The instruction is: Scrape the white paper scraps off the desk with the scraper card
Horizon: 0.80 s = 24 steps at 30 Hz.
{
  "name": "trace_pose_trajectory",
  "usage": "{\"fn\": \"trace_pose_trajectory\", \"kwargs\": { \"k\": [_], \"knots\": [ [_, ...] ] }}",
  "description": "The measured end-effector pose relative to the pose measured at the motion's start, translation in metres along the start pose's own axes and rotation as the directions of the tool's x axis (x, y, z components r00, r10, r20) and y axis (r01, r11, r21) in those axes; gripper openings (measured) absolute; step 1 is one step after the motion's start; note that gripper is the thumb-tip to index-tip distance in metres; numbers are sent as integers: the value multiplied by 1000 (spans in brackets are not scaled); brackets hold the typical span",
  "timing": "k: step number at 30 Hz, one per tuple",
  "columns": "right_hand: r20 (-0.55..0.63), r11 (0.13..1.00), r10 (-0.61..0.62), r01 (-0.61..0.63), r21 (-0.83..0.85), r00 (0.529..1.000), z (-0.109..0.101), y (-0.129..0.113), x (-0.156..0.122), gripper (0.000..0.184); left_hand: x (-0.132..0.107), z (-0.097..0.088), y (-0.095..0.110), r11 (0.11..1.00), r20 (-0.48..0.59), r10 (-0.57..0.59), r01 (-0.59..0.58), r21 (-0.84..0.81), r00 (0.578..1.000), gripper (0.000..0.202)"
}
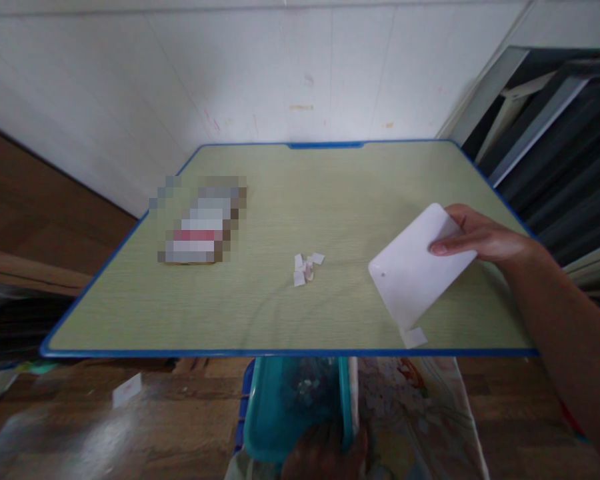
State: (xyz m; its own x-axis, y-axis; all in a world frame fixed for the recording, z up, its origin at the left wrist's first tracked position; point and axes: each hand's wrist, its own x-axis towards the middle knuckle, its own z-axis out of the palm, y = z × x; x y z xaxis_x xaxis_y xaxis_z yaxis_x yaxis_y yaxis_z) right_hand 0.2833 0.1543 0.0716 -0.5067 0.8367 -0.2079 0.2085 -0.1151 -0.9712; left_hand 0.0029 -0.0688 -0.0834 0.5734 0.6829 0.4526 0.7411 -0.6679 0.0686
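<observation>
My right hand (473, 233) is closed on a flat white card (420, 267), thumb on its face and fingers behind. The card has rounded corners and a small hole near its left corner. It tilts over the right side of the table. Right by its lower corner lie small white slips (414, 338), near the front edge. Several more small white pieces (303, 270) lie loosely together at the table's middle. Low in the picture, a blurred, shadowed shape over the teal tray (265, 413) may be my left hand (325, 457); its fingers cannot be made out.
The pale green table (280, 200) has a blue rim and stands against a white wall. A pixelated rectangular item (203, 227) lies on its left. Dark framed panels (555, 127) lean at the right. A white piece (127, 390) lies on the wooden floor.
</observation>
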Motion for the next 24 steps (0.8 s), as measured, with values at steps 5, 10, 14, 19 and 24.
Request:
{"fn": "trace_pose_trajectory", "kwargs": {
  "k": [5,10,14,19,24],
  "knots": [
    [127,998,28,-21,-62,991,1,-3,-2,11,3,1,-1,1000,-9,6,-6,4,1000,26],
    [178,995,70,-57,-79,981,1,-3,-4,12,-2,2,-1,1000,8,-3,3,9,1000,27],
    [114,999,51,-49,-25,992,0,1,-6,13,-4,1,0,999,18,19,-20,32,1000,32],
    [-204,993,-70,88,82,977,7,4,0,17,-3,1,0,999,32,15,-16,33,999,34],
    [-443,971,-141,210,111,885,28,1,23,19,-6,5,2,998,39,-13,10,65,999,27]
  ]
}}
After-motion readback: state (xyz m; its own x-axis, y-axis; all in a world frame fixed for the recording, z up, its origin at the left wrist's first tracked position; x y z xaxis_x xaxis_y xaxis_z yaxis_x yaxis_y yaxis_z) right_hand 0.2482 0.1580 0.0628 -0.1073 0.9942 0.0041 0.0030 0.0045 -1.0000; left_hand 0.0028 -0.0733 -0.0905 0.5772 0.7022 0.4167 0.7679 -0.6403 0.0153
